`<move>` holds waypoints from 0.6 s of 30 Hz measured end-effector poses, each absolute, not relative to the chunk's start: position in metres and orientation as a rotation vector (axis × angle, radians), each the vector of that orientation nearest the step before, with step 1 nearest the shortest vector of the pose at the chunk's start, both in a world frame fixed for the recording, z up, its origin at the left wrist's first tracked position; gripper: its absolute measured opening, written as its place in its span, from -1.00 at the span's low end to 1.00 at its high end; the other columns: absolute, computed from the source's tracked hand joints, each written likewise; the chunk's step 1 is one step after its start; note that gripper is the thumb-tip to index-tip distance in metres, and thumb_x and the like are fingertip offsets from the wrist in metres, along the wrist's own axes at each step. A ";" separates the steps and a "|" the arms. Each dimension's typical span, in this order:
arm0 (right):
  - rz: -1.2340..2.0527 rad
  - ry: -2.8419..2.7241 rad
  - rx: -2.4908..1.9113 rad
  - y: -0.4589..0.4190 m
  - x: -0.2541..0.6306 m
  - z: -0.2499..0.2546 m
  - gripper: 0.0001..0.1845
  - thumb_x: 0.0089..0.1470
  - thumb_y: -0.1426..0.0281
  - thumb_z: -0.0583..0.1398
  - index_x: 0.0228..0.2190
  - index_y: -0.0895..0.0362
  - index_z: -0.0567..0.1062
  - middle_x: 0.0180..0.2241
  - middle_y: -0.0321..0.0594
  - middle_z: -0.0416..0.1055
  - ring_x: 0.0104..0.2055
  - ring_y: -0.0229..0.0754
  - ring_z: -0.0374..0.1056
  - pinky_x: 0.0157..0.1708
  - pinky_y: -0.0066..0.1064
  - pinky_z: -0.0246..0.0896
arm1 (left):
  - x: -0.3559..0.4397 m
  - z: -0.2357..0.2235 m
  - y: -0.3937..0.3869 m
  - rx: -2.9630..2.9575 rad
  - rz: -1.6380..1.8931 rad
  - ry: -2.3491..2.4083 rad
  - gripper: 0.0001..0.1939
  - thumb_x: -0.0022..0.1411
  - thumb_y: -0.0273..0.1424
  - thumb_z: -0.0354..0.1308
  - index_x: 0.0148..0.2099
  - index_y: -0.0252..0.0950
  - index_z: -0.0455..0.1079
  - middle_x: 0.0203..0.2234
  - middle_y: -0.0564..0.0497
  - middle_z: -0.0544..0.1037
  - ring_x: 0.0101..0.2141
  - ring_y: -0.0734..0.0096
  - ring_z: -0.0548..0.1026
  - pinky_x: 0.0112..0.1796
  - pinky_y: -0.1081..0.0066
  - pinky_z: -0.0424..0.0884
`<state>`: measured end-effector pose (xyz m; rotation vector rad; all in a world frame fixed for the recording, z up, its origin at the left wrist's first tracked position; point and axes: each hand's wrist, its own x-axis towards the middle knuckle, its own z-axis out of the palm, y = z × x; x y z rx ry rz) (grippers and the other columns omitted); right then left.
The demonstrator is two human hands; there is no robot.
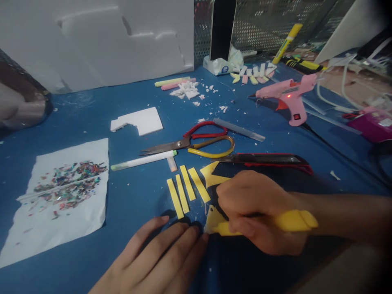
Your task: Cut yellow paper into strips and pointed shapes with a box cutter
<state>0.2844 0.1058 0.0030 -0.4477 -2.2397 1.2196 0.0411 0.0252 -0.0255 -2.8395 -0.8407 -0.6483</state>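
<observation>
My right hand [260, 208] is closed around a yellow marker [295, 220], whose tip end is at a small, partly yellow piece [214, 218] on the blue table. Spread flat on the tabletop, my left hand [165, 257] has its fingertips at the left edge of that piece. Several yellow strips [188, 182] lie beyond my left fingertips. A yellow cut-out scrap [212, 174] sits just past my right knuckles, which hide part of it. The piece's right side is covered by the marker and hand.
Scissors [180, 144], a box cutter [272, 158] and a white pen [143, 159] lie farther back. At the right stands a pink glue gun [288, 94] with a lit red light. Paper with colored bits [92, 222] is at the left, a white foam piece [150, 120] behind.
</observation>
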 end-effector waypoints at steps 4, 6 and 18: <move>1.203 -2.268 -0.468 0.106 0.284 0.003 -0.68 0.12 0.41 0.06 -0.59 0.13 0.04 -0.64 -0.42 -0.05 -0.57 -0.37 -0.09 -0.53 -0.47 -0.18 | 0.042 -0.026 0.025 -2.835 -0.686 -0.863 -0.69 0.38 -0.40 -0.02 0.10 -0.29 0.39 0.01 0.07 0.48 0.01 0.37 0.38 0.25 0.21 -0.01; 1.200 -2.268 -0.466 0.105 0.284 0.003 -0.68 0.12 0.41 0.06 -0.59 0.14 0.06 -0.64 -0.42 -0.03 -0.56 -0.37 -0.07 -0.52 -0.47 -0.17 | 0.042 -0.026 0.024 -2.839 -0.681 -0.864 -0.69 0.39 -0.41 -0.03 0.10 -0.28 0.39 0.01 0.06 0.48 0.01 0.37 0.38 0.25 0.21 -0.01; 1.257 -2.269 -0.462 0.106 0.285 0.004 -0.67 0.14 0.39 0.06 -0.59 0.14 0.06 -0.64 -0.43 -0.05 -0.57 -0.39 -0.08 -0.53 -0.48 -0.16 | 0.041 -0.027 0.024 -2.843 -0.680 -0.868 -0.69 0.37 -0.40 0.01 0.10 -0.28 0.39 0.03 0.07 0.47 0.02 0.37 0.38 0.26 0.21 -0.02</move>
